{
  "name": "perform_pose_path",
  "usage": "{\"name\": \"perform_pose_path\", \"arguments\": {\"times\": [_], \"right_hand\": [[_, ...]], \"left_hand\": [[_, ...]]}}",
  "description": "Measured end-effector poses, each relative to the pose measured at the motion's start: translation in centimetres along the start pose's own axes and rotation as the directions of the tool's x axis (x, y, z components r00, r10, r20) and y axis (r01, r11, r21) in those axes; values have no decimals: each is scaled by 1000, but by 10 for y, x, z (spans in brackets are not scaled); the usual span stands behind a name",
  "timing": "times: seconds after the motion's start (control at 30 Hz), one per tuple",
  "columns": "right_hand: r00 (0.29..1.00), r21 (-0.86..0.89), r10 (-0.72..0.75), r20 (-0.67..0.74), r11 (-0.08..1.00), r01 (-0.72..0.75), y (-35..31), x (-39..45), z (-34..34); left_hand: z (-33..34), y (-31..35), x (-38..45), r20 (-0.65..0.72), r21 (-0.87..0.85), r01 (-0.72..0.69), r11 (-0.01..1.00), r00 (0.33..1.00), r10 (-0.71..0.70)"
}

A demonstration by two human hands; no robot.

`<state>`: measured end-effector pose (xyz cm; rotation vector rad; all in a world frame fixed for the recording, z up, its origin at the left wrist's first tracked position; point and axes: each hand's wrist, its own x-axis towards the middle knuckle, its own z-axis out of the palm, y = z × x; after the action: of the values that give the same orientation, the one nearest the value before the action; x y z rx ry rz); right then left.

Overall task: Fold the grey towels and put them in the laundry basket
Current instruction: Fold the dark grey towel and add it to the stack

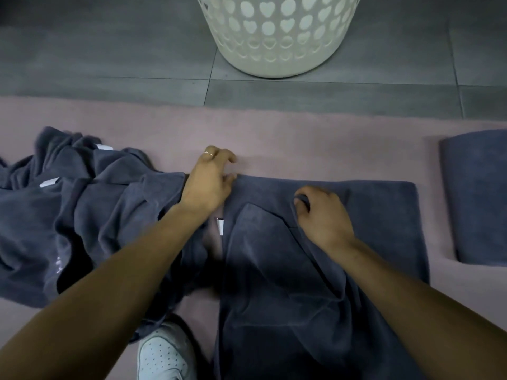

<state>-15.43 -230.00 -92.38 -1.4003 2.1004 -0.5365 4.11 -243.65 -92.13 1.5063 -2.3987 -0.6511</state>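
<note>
Right hand (323, 215) pinches a fold of the spread grey towel (370, 215); left hand (211, 182), fingers loosely curled, pins its far-left corner. Pull edges square.

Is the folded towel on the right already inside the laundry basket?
No, the folded towel lies on the pink mat, apart from the laundry basket standing on the grey floor beyond.

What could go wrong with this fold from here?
The right hand pinches only a small bunch of the spread towel, so the fold may come out skewed or creased. The left hand sits at its far corner right beside the unfolded pile, which could get dragged along.
</note>
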Motion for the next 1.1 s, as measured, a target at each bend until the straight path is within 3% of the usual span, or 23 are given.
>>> {"name": "perform_pose_path", "arguments": {"times": [0.03, 0.1, 0.2, 0.27, 0.37, 0.43, 0.5, 0.6, 0.67, 0.93, 1.1], "right_hand": [[1000, 6, -5, 7, 1000, 5, 0, 0, 3], [1000, 0, -9, 8, 1000, 9, 0, 1, 7], [1000, -10, -8, -6, 1000, 8, -2, 4, 9], [1000, -2, 0, -19, 1000, 0, -2, 6, 9], [999, 10, 6, -35, 1000, -5, -1, 7, 8], [999, 16, 8, -42, 1000, -8, 1, 8, 6], [999, 35, 18, -49, 999, -17, 2, 9, 4], [998, 81, 16, -64, 997, -10, 3, 11, 2], [998, 93, 16, -60, 996, -10, 3, 12, 2], [999, 85, 9, -45, 996, -6, 12, 12, 3], [995, 86, 30, -91, 996, -22, 19, 4, -4]], "left_hand": [[2, -1, -8, 11, 37, -85, 996, 996, 85], [9, 2, -24, 159, -6, -186, 983, 970, 184], [20, 6, -38, 419, -6, -126, 992, 901, 117], [22, 6, -40, 466, 104, -100, 990, 884, 40], [17, 8, -38, 405, 134, -61, 989, 914, 2], [9, 8, -30, 254, 8, 80, 997, 964, -80], [0, 6, -17, 123, -117, 217, 969, 971, -203], [-2, 1, 2, 119, -248, 351, 903, 936, -331], [7, -1, 7, 155, -247, 411, 878, 911, -383], [23, -2, 5, 82, -154, 394, 906, 919, -386], [19, 17, -12, 56, -137, 275, 952, 961, -270]]}}
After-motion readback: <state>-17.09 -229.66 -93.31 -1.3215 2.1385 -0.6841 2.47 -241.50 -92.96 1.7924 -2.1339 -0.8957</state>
